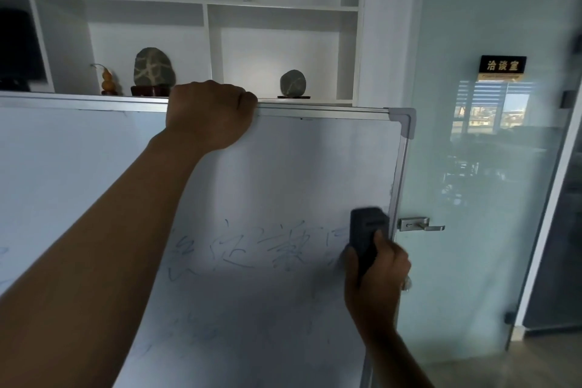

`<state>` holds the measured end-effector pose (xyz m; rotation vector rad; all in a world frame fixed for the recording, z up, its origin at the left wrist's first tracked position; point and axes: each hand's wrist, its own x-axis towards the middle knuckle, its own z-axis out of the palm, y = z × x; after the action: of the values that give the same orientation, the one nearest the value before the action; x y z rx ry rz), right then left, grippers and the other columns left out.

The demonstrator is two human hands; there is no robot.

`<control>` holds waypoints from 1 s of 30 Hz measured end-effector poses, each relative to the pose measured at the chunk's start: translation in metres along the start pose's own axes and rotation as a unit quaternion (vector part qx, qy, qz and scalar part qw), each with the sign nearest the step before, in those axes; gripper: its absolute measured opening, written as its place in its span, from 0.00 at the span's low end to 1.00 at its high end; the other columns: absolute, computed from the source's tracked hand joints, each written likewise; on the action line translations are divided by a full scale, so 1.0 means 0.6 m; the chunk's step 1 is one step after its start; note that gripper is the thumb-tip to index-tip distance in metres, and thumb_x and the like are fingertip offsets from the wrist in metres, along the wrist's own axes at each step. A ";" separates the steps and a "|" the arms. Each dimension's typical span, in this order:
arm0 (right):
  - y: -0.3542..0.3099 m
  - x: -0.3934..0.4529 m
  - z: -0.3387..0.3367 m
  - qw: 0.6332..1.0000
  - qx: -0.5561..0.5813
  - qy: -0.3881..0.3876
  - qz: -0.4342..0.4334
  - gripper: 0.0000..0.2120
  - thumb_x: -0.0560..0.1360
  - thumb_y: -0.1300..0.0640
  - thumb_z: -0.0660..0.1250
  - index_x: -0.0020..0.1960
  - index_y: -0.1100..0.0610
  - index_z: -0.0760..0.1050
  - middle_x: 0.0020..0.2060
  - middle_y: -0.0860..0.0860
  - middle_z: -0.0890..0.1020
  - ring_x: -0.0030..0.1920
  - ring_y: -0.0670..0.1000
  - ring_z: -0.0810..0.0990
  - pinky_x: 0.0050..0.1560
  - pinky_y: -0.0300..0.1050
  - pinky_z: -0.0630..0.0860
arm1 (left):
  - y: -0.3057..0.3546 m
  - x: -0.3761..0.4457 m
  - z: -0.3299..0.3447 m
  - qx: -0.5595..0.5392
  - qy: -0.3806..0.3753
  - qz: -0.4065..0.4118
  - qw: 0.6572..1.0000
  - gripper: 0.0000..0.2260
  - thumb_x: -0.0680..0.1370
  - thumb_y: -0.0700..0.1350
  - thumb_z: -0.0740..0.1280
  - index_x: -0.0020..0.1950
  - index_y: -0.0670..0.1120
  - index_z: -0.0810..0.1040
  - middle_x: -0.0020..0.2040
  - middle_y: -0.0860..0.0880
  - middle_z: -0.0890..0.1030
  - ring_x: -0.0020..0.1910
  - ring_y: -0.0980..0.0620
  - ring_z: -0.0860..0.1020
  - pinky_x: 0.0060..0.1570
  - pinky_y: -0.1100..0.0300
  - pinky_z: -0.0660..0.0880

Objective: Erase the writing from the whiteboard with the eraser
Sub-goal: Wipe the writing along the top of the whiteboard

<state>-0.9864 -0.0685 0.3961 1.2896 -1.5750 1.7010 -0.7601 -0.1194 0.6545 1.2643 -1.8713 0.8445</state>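
left hand fisted, raised, right hand gripping

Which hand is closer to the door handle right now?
Right. The right hand grips the eraser at the whiteboard's right edge, just left of and below the door handle. The left hand grips the board's top edge, far up-left.

Dim, soft, blurred right edge
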 end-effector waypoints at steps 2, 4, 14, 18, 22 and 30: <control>-0.021 0.047 -0.008 1.000 0.013 0.006 0.001 0.22 0.76 0.48 0.62 0.65 0.60 0.67 0.54 0.63 0.74 0.54 0.59 0.69 0.50 0.39 0.61 | -0.001 0.001 0.004 0.010 0.008 0.009 1.000 0.25 0.78 0.53 0.45 0.46 0.44 0.80 0.43 0.41 0.81 0.42 0.39 0.76 0.40 0.57 0.64; -0.031 0.067 -0.007 1.000 0.028 0.013 0.000 0.23 0.75 0.51 0.65 0.65 0.63 0.68 0.56 0.63 0.74 0.55 0.59 0.68 0.51 0.34 0.59 | -0.003 -0.001 0.006 0.016 0.012 0.013 1.000 0.27 0.75 0.53 0.43 0.46 0.44 0.80 0.43 0.41 0.81 0.42 0.39 0.76 0.38 0.58 0.62; 0.047 -0.116 0.022 0.997 -0.049 -0.007 0.061 0.25 0.74 0.46 0.61 0.64 0.61 0.66 0.54 0.69 0.75 0.54 0.68 0.72 0.50 0.64 0.78 | 0.001 0.001 0.004 0.034 0.007 0.000 0.999 0.25 0.77 0.52 0.45 0.44 0.43 0.79 0.38 0.41 0.78 0.36 0.42 0.71 0.37 0.59 0.62; 0.011 -0.003 0.007 0.999 -0.032 0.004 0.035 0.23 0.74 0.54 0.71 0.64 0.65 0.71 0.55 0.66 0.75 0.54 0.62 0.70 0.50 0.55 0.76 | -0.002 -0.002 0.002 0.018 0.003 0.002 1.000 0.24 0.78 0.52 0.46 0.42 0.42 0.79 0.33 0.43 0.73 0.36 0.42 0.72 0.41 0.56 0.66; 0.023 -0.006 0.004 0.999 -0.031 -0.003 0.034 0.24 0.75 0.50 0.67 0.64 0.65 0.72 0.54 0.65 0.77 0.54 0.60 0.71 0.51 0.51 0.74 | -0.002 -0.001 -0.002 0.011 -0.004 0.002 1.000 0.28 0.73 0.54 0.42 0.44 0.42 0.79 0.38 0.41 0.77 0.38 0.41 0.73 0.43 0.54 0.69; 0.017 -0.104 0.009 0.999 -0.009 -0.022 0.039 0.27 0.80 0.40 0.54 0.68 0.61 0.67 0.58 0.66 0.78 0.61 0.60 0.70 0.61 0.47 0.69 | 0.002 0.000 0.002 0.016 -0.011 -0.013 1.000 0.24 0.80 0.51 0.47 0.43 0.41 0.78 0.35 0.42 0.74 0.36 0.42 0.71 0.41 0.56 0.64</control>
<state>-0.9657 -0.0609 0.3363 1.2807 -1.6824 1.7107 -0.7615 -0.1200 0.6535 1.3190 -1.8624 0.8525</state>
